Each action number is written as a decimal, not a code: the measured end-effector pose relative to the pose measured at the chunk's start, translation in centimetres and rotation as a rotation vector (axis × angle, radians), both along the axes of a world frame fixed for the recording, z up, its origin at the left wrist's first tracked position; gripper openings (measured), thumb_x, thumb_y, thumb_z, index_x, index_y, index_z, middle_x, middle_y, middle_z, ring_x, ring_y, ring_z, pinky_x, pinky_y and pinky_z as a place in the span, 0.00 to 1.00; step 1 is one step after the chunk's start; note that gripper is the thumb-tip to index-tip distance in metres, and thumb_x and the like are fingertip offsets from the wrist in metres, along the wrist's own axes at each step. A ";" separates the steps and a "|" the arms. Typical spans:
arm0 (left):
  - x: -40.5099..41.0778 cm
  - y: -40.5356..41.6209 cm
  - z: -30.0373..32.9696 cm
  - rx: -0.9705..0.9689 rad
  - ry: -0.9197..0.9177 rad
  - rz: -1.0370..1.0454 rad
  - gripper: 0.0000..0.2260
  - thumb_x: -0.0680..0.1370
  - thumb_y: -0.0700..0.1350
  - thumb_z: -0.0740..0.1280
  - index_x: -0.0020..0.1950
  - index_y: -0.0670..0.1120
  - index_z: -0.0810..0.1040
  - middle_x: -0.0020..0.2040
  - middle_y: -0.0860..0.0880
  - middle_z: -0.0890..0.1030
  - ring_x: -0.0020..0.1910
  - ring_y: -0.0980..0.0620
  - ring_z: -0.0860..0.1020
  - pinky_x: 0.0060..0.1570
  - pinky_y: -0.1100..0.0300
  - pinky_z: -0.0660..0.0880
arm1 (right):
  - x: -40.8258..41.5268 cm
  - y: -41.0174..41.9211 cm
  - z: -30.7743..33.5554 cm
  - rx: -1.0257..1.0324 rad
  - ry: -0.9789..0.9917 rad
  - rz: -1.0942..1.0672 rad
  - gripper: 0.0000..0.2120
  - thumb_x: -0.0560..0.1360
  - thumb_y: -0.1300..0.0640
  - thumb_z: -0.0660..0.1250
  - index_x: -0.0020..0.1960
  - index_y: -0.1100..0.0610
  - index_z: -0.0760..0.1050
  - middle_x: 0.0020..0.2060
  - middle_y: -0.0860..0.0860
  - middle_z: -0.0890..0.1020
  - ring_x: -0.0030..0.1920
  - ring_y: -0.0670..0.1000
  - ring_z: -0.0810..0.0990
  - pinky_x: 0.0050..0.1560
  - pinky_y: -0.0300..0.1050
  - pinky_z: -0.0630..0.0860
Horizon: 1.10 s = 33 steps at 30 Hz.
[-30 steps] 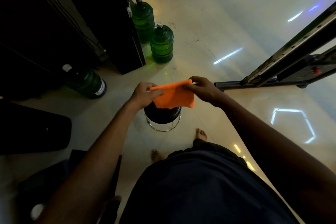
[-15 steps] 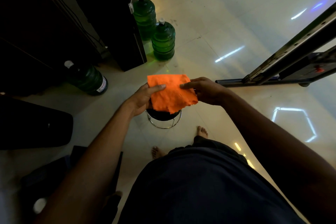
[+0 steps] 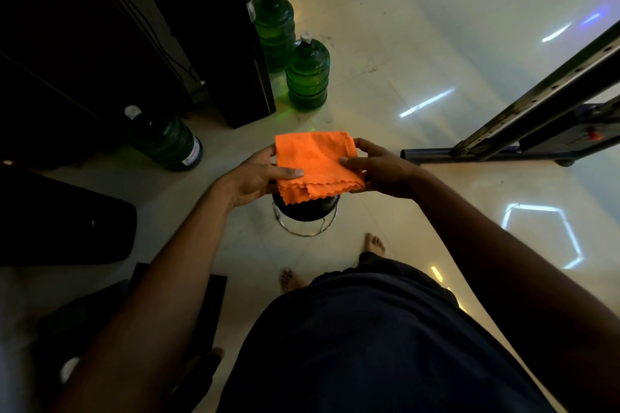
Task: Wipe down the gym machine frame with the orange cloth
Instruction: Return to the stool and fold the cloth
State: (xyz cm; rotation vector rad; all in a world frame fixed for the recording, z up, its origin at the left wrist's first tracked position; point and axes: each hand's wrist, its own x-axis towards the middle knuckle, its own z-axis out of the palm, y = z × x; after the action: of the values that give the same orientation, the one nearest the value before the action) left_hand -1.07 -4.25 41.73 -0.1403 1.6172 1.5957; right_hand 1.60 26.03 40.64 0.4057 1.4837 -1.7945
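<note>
Head view: orange cloth [image 3: 317, 164] held folded between both hands, above a round black stool [image 3: 305, 208].
Left hand [image 3: 255, 178] and right hand [image 3: 379, 168] each pinch a side, thumbs on top. Gym machine frame [image 3: 536, 117] stands well apart, right of the cloth. Three green water jugs [image 3: 308, 72] stand beyond and left.

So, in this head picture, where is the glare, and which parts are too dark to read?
Head view: bright streaks glare on the glossy floor at right; the left cabinets sink into near-black shadow; the orange cloth stays sharp and vivid; the wide lens bends the machine frame and the picture's edges.
</note>
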 end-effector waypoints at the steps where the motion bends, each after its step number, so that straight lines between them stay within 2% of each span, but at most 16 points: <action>1: -0.1 -0.3 0.3 0.016 0.018 0.003 0.30 0.78 0.38 0.77 0.76 0.54 0.71 0.68 0.46 0.82 0.60 0.44 0.86 0.54 0.49 0.85 | 0.0 -0.1 0.1 -0.037 0.005 -0.027 0.26 0.85 0.59 0.71 0.79 0.44 0.70 0.70 0.59 0.77 0.54 0.58 0.87 0.56 0.54 0.87; 4: -0.5 -1.1 0.6 0.091 0.056 0.053 0.19 0.83 0.32 0.68 0.70 0.50 0.78 0.62 0.45 0.85 0.57 0.42 0.86 0.54 0.50 0.85 | 0.1 -0.5 0.8 -0.118 0.035 -0.094 0.19 0.87 0.62 0.65 0.75 0.51 0.76 0.62 0.60 0.82 0.51 0.55 0.85 0.53 0.50 0.85; 6: -0.6 -1.6 0.9 0.118 0.065 0.075 0.16 0.83 0.31 0.61 0.60 0.45 0.84 0.55 0.45 0.86 0.53 0.45 0.84 0.53 0.52 0.84 | 0.0 -1.0 1.3 -0.121 0.039 -0.131 0.13 0.86 0.61 0.62 0.66 0.58 0.82 0.59 0.61 0.83 0.53 0.57 0.84 0.55 0.50 0.84; 9: -0.6 -1.9 1.5 0.138 0.050 0.105 0.13 0.76 0.37 0.60 0.49 0.41 0.85 0.51 0.45 0.86 0.46 0.50 0.84 0.50 0.54 0.82 | -0.1 -1.5 1.3 -0.133 -0.049 -0.247 0.20 0.79 0.54 0.58 0.61 0.64 0.80 0.55 0.62 0.82 0.50 0.59 0.85 0.56 0.55 0.83; 11: -0.8 -1.8 1.3 0.129 0.076 0.136 0.09 0.81 0.38 0.62 0.50 0.41 0.83 0.50 0.47 0.85 0.46 0.51 0.83 0.50 0.54 0.81 | 0.1 -1.9 1.0 -0.069 0.001 -0.178 0.18 0.81 0.49 0.62 0.58 0.61 0.82 0.52 0.59 0.82 0.49 0.57 0.84 0.58 0.54 0.82; 13: -0.8 -1.5 0.4 0.101 0.100 0.200 0.02 0.83 0.39 0.69 0.56 0.43 0.80 0.47 0.50 0.84 0.47 0.52 0.83 0.49 0.53 0.81 | 0.6 -2.3 0.7 -0.013 0.090 -0.101 0.07 0.83 0.53 0.68 0.54 0.55 0.82 0.55 0.56 0.79 0.52 0.56 0.82 0.59 0.53 0.80; 14: -0.8 -1.3 -0.2 0.108 0.096 0.255 0.07 0.82 0.39 0.71 0.58 0.44 0.77 0.45 0.51 0.84 0.45 0.52 0.84 0.48 0.54 0.81 | 0.9 -2.6 0.5 -0.015 0.106 -0.092 0.02 0.83 0.56 0.71 0.55 0.53 0.82 0.57 0.56 0.79 0.53 0.56 0.82 0.59 0.54 0.79; 16: -0.4 -0.9 -1.0 0.176 0.032 0.349 0.09 0.82 0.38 0.72 0.58 0.45 0.76 0.43 0.51 0.84 0.44 0.53 0.84 0.46 0.58 0.83 | 1.6 -3.1 -0.2 -0.040 0.065 -0.135 0.13 0.80 0.61 0.75 0.63 0.52 0.80 0.65 0.59 0.79 0.58 0.59 0.81 0.66 0.58 0.79; 18: 0.0 -0.8 -1.8 0.260 -0.045 0.397 0.09 0.81 0.36 0.72 0.58 0.44 0.77 0.45 0.49 0.86 0.47 0.52 0.85 0.50 0.61 0.83 | 2.3 -3.7 -0.7 0.002 0.010 -0.143 0.23 0.80 0.60 0.74 0.74 0.53 0.76 0.70 0.61 0.77 0.63 0.61 0.82 0.73 0.63 0.77; 21: 0.5 -0.5 -2.5 0.269 -0.121 0.437 0.19 0.79 0.33 0.74 0.68 0.42 0.75 0.50 0.46 0.88 0.49 0.51 0.87 0.51 0.60 0.83 | 3.3 -4.6 -1.6 0.037 -0.061 -0.068 0.31 0.79 0.46 0.77 0.76 0.57 0.73 0.70 0.62 0.80 0.66 0.65 0.84 0.69 0.65 0.80; 24: 0.4 0.7 -2.9 0.255 -0.150 0.435 0.14 0.80 0.38 0.75 0.64 0.45 0.78 0.46 0.49 0.87 0.45 0.53 0.85 0.44 0.61 0.82 | 3.5 -5.5 -2.6 0.051 -0.037 -0.073 0.25 0.79 0.42 0.76 0.73 0.51 0.79 0.67 0.59 0.84 0.64 0.61 0.86 0.62 0.60 0.85; 26: 0.4 1.5 -3.5 0.207 -0.207 0.374 0.06 0.82 0.48 0.74 0.55 0.47 0.81 0.42 0.50 0.84 0.42 0.52 0.82 0.42 0.60 0.81 | 3.5 -5.7 -3.1 0.041 -0.031 -0.103 0.20 0.82 0.45 0.74 0.72 0.48 0.79 0.68 0.58 0.83 0.64 0.60 0.85 0.58 0.58 0.84; 27: 0.6 1.8 -4.0 0.181 -0.256 0.329 0.10 0.82 0.54 0.73 0.53 0.47 0.82 0.42 0.49 0.83 0.41 0.51 0.81 0.43 0.59 0.80 | 3.4 -5.8 -3.4 0.037 -0.040 -0.109 0.19 0.83 0.47 0.73 0.73 0.48 0.78 0.68 0.57 0.82 0.65 0.60 0.84 0.59 0.58 0.84; 30: 1.3 2.5 -6.9 0.121 -0.394 0.195 0.29 0.77 0.66 0.75 0.63 0.42 0.82 0.54 0.42 0.83 0.52 0.43 0.83 0.60 0.49 0.81 | 2.6 -5.7 -5.3 0.071 -0.067 -0.115 0.18 0.84 0.49 0.71 0.73 0.47 0.76 0.69 0.55 0.81 0.66 0.60 0.83 0.63 0.59 0.84; 31: 1.5 2.8 -8.1 0.105 -0.399 0.198 0.31 0.77 0.65 0.75 0.67 0.41 0.82 0.59 0.43 0.83 0.57 0.42 0.83 0.65 0.47 0.79 | 2.2 -5.6 -6.2 0.097 -0.079 -0.118 0.18 0.84 0.48 0.72 0.73 0.47 0.76 0.68 0.56 0.82 0.66 0.60 0.84 0.63 0.60 0.84; 33: 1.5 3.6 -10.8 0.047 -0.364 0.238 0.27 0.80 0.59 0.74 0.72 0.43 0.81 0.64 0.43 0.86 0.60 0.44 0.85 0.61 0.50 0.81 | 1.2 -5.5 -8.5 0.146 -0.110 -0.131 0.18 0.83 0.47 0.73 0.72 0.48 0.77 0.67 0.56 0.83 0.65 0.59 0.84 0.62 0.62 0.85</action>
State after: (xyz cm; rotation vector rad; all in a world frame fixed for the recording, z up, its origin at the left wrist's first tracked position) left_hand 0.42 -0.66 30.95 -0.5832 1.3154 1.6693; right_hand 2.80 20.53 32.18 0.6784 1.5459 -1.7396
